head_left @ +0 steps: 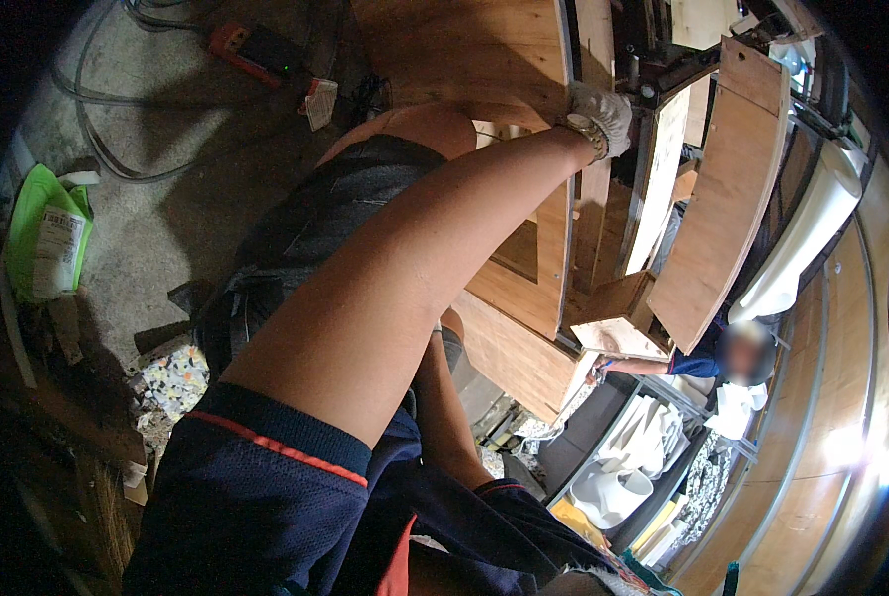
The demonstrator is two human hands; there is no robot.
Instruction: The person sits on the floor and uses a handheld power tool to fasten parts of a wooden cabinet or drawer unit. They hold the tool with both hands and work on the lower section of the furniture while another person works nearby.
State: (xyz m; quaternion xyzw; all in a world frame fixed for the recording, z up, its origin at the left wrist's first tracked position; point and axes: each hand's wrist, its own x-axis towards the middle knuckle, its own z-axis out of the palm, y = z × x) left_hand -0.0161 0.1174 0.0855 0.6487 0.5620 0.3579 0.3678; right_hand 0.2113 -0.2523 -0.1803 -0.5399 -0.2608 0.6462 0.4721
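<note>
My left arm stretches across the view to a plywood frame of panels and boards (524, 298). At its far end my left hand (603, 119), in a pale glove with a band at the wrist, rests at the edge of an upright wooden board (592, 219). Its fingers are too unclear to read. Below the left arm my right forearm (447, 407) rises toward my bent leg; the left arm hides my right hand. A large plywood panel (464, 45) stands beside the gloved hand. Past it, a long tilted plywood board (718, 199) leans.
A co-worker's hand (595, 371) is at the frame's lower corner. White curved pieces (648, 437) fill a grey bin on the right. An orange-and-black device (251, 55), cables (92, 99) and a green package (52, 233) lie on the concrete floor.
</note>
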